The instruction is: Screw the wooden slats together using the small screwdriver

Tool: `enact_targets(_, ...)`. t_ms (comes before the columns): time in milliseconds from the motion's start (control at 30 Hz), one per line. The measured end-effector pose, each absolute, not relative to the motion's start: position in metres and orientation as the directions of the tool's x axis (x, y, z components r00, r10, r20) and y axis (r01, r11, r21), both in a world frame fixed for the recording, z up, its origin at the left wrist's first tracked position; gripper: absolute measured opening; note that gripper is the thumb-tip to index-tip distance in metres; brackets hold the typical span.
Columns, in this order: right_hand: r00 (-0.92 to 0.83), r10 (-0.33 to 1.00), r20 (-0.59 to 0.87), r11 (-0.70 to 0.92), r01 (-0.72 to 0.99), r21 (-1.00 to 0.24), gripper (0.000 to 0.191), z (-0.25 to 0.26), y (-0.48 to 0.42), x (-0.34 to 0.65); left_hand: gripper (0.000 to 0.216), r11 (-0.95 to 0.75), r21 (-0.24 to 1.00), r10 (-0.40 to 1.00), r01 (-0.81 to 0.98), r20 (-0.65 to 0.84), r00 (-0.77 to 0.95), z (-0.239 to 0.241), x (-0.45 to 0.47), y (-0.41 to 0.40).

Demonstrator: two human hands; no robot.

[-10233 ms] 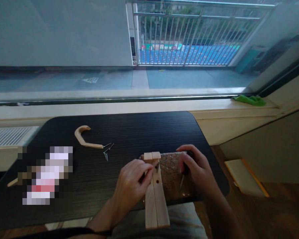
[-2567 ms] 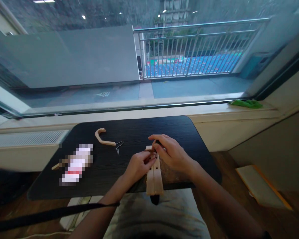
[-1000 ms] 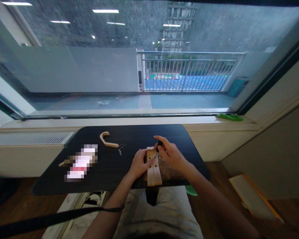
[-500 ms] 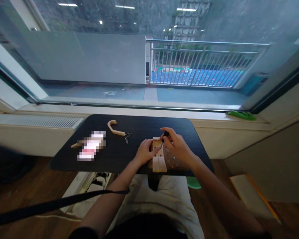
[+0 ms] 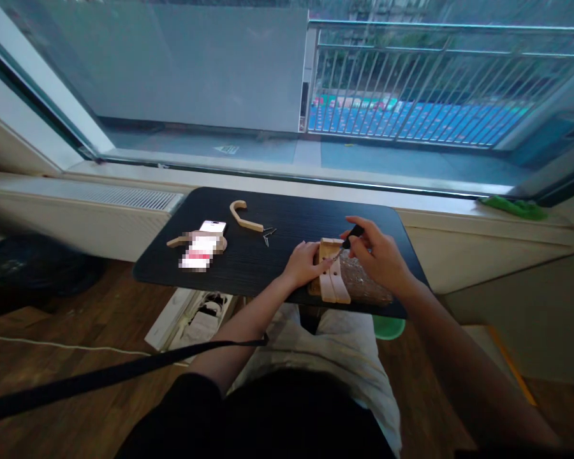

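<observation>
Near the table's front edge, two pale wooden strips [image 5: 333, 288] with dark holes lie side by side across a brown, bark-like block [image 5: 366, 280]. My left hand [image 5: 302, 264] grips the strips from the left, its thumb lying over the wood. A screwdriver [image 5: 353, 236] with a black handle is in my right hand [image 5: 379, 252], held at a slant. Its thin shaft points down and left to the strips, close to my left thumb. Whether a screw sits under the tip is too small to tell.
On the black table [image 5: 287, 223] lie a hook-shaped wooden piece [image 5: 239, 217], several loose screws [image 5: 268, 236] and a partly blurred phone [image 5: 213, 226] over a wooden piece [image 5: 176, 241]. A green cloth [image 5: 515, 207] rests on the sill. Below stands an open white box [image 5: 169, 319].
The view has tilted down and shifted left, so the table appears higher and further right. The screwdriver now leans more to the right, with more of its handle showing. Both hands keep their grips.
</observation>
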State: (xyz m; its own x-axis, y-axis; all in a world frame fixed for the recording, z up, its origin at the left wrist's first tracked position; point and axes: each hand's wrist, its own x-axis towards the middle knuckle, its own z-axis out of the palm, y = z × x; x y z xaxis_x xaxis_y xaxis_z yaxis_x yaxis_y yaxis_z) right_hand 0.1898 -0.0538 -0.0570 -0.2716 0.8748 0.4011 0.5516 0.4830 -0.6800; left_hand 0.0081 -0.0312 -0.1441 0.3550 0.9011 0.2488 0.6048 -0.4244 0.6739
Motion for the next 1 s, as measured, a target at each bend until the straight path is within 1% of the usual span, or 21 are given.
enact_targets(367,-0.285,0.860,0.423,0.497,0.656,-0.568,0.051,-0.0538,-0.0575,0.1954,0.038,-0.438,0.676,0.892,0.592,0.246,0.379,-0.1443,0.0044,-0.0288)
enact_targets(600,-0.291,0.851,0.437,0.511,0.654,-0.558,0.044,-0.0551,-0.0612,0.1950,0.038,-0.418,0.681,0.903,0.601,0.241,0.355,-0.1445,0.0019,-0.0281)
enact_targets(733,-0.310,0.846,0.434,0.522,0.644,-0.558,0.050,-0.0548,-0.0622,0.1955,0.037,-0.418,0.674,0.905,0.610,0.247,0.347,-0.1441,0.0012,-0.0286)
enact_targets(800,-0.313,0.827,0.467,0.547,0.639,-0.540,0.052,-0.0547,-0.0622,0.1955,0.036,-0.412,0.674,0.907,0.613,0.244,0.342,-0.1437,0.0007,-0.0289)
enact_targets(900,-0.298,0.797,0.525,0.578,0.629,-0.520,0.050,-0.0549,-0.0613,0.1949,0.036,-0.404,0.676,0.911,0.616,0.238,0.337,-0.1430,-0.0001,-0.0293)
enact_targets(1000,-0.288,0.805,0.519,0.567,0.632,-0.529,0.050,-0.0557,-0.0606,0.1945,0.036,-0.401,0.676,0.912,0.618,0.228,0.342,-0.1422,-0.0005,-0.0295)
